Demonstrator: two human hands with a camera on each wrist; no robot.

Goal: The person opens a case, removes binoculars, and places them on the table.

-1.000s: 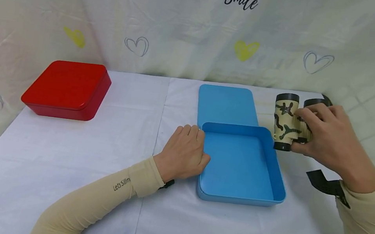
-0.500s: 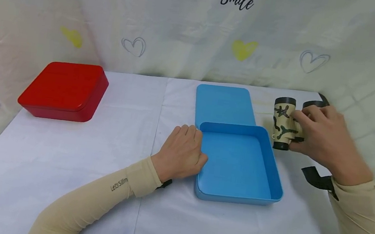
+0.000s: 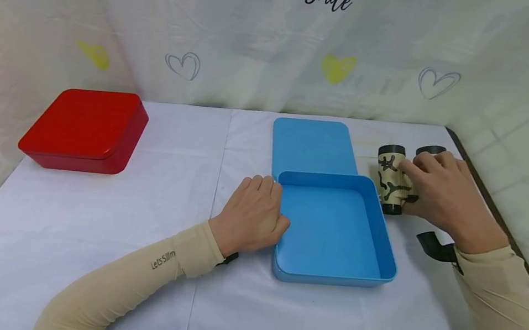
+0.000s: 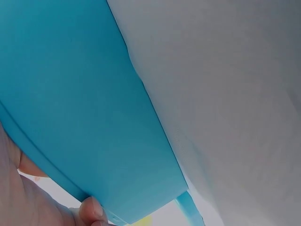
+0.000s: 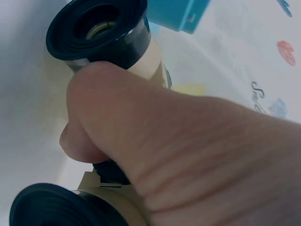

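My right hand point(image 3: 448, 197) holds a pair of camouflage-patterned binoculars point(image 3: 390, 176) just off the right side of an open blue box point(image 3: 336, 230). The thumb and fingers pinch its middle; much of the right barrel is hidden behind the hand. Up close in the right wrist view, the black eyecup point(image 5: 96, 35) sits beside the thumb. My left hand point(image 3: 253, 213) grips the box's left rim, with fingertips point(image 4: 91, 212) against the wall in the left wrist view. Inside, the box shows only its bare blue floor.
A blue lid point(image 3: 314, 144) lies flat behind the box. To the far left stands a closed red box point(image 3: 88, 128). White cloth point(image 3: 168, 174) covers the table, whose dark right edge point(image 3: 486, 194) runs beside my right hand. A patterned curtain point(image 3: 242, 28) hangs behind.
My right hand has brought the binoculars slightly left and toward me, closer to the blue box. My left hand keeps its grip on the rim. The head view has shifted a little.
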